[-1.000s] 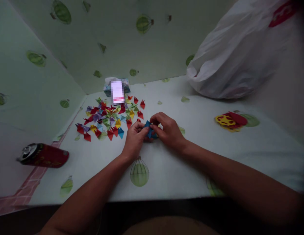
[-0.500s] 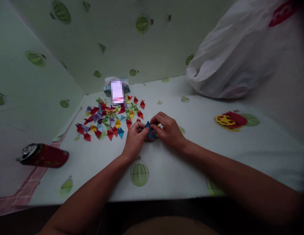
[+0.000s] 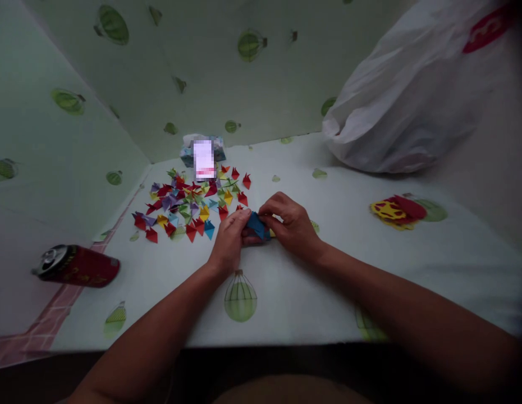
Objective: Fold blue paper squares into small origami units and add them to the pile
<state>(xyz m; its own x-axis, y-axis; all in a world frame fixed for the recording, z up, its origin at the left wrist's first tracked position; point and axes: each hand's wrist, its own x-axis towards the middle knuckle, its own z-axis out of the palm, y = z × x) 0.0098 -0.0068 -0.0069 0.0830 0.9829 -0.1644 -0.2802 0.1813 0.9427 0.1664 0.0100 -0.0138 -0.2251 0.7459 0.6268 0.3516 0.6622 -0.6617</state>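
Observation:
A small folded piece of blue origami paper [image 3: 256, 225] is held between my two hands above the table. My left hand [image 3: 229, 235] grips its left side, with the fingers curled behind it. The thumb and forefinger of my right hand [image 3: 289, 221] pinch its upper right edge. Beneath the blue paper, a bit of yellow [image 3: 271, 233] shows beside my right fingers; what it belongs to is mostly hidden. To the left of my hands lie several folded paper cranes [image 3: 195, 227] in red, yellow, purple, green and blue.
A phone with a lit, blurred screen [image 3: 204, 159] leans on a tissue box [image 3: 186, 156] behind the cranes. A red drink can [image 3: 90, 267] lies at the left. Yellow and red paper cutouts [image 3: 412, 208] rest at the right, below a white plastic bag [image 3: 395, 112].
My left thumb and fingers have shifted on the blue paper, which now shows a broader face instead of a narrow point. My right hand still pinches it in nearly the same place.

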